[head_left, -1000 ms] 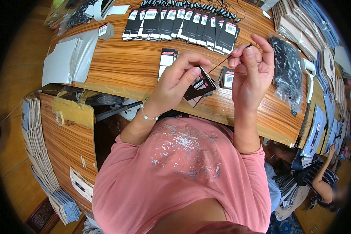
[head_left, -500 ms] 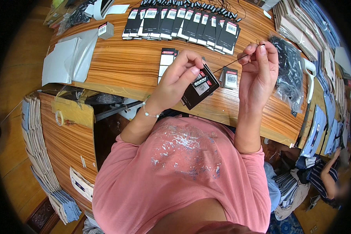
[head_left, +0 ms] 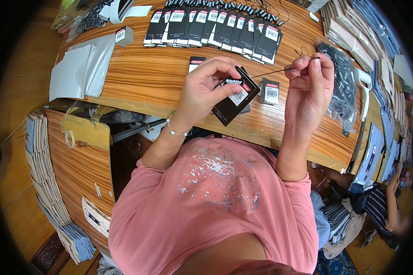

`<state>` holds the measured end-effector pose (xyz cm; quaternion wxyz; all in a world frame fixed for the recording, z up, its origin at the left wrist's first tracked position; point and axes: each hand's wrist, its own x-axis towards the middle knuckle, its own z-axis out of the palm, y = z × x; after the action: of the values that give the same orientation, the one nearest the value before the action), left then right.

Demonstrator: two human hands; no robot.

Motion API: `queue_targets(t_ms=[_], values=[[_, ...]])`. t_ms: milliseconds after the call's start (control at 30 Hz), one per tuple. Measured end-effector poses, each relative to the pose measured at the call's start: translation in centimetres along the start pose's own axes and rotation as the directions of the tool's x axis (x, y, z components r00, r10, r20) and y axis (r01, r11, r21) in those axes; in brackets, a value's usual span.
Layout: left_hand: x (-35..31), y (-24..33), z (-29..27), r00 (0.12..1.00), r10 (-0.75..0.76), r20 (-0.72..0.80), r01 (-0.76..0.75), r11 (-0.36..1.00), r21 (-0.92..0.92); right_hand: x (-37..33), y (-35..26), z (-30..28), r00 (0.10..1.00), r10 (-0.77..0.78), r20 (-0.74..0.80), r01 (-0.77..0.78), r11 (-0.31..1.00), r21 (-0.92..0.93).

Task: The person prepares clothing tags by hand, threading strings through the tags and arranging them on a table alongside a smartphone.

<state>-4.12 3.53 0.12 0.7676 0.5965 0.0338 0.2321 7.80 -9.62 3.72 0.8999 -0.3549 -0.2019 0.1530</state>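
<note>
My left hand [head_left: 213, 87] pinches several black hang tags [head_left: 230, 106] with white barcode labels, held tilted above the table's front edge. From the tags a thin black string [head_left: 273, 72] stretches taut to the right. My right hand [head_left: 309, 85] is raised there, its thumb and fingers closed on the string's end, with a small loop of string standing up above the fingers. On the table between my hands lies a small stack of labels [head_left: 270, 93]. Partly hidden behind my left hand is another stack of tags [head_left: 196, 63].
Rows of black tags [head_left: 202, 27] with strings fan across the back of the wooden table [head_left: 137, 73]. At right sits a plastic bag of black pieces [head_left: 339, 87] beside a white-handled tool [head_left: 364, 87]. Folded garments [head_left: 353, 32] are stacked beyond. Another person [head_left: 384, 206] is at lower right.
My right hand has moved slightly right, drawing the string along. The tags in my left hand have shifted a little, and its thumb now lies across their front.
</note>
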Motion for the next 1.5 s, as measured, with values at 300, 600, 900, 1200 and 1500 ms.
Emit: queue_targets(t_ms=[300,600,900,1200,1500], values=[[0.2,1.0,-1.1,0.961,0.274,0.028,-0.247,0.814,0.527,-0.2,-0.2,0.0,0.999,-0.003,0.049,0.003,1.0,0.013],[-0.1,1.5,-0.4,0.987,0.142,-0.077,-0.111,0.943,0.312,-0.3,-0.4,0.1,0.998,-0.012,0.069,0.013,1.0,-0.018],[-0.1,1.5,-0.3,0.986,0.132,-0.101,-0.109,0.973,0.204,-0.1,0.0,-0.3,0.998,0.02,0.062,-0.018,0.999,-0.04],[0.0,2.1,0.1,0.986,0.111,-0.121,-0.095,0.987,0.129,-1.2,0.7,0.6,0.991,0.078,0.108,-0.049,0.967,-0.25],[0.1,1.8,1.5,0.977,0.197,-0.077,-0.173,0.954,0.244,-3.1,5.0,1.9,0.986,0.133,0.096,-0.108,0.967,-0.23]])
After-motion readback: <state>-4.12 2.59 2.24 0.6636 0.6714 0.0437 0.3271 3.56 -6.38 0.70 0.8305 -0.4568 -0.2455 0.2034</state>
